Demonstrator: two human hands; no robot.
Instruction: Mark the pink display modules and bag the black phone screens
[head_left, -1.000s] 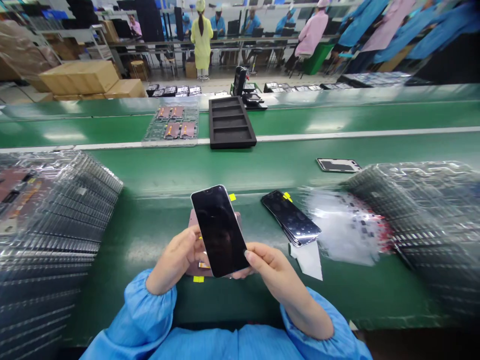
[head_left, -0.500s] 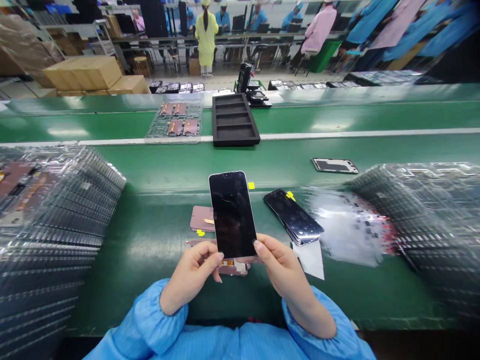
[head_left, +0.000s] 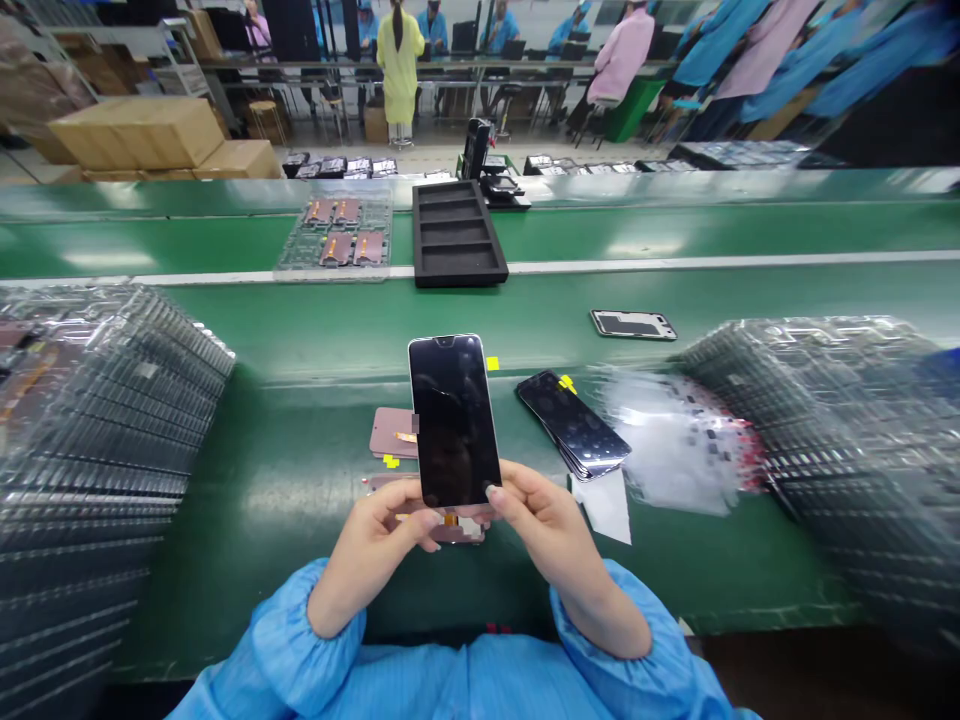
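Between my hands a phone screen is held up, its dark glass face towards me and its notch at the far end. My left hand pinches its lower left corner. At the lower right corner, the thumb of my right hand rests on the glass with fingers behind. Below the screen, partly covered by it and my hands, lies a pinkish screen part with a flex cable. Another pinkish screen back lies left of the held screen. A stack of dark phone screens lies to the right.
Stacked clear plastic trays rise at left and right. Plastic bags and white paper lie at right. Further off are a phone frame, a black compartment tray and a clear tray with screen parts. People work beyond.
The whole view has shifted slightly, so things sit a little further left. My hands keep their hold on the phone screen at both lower corners.
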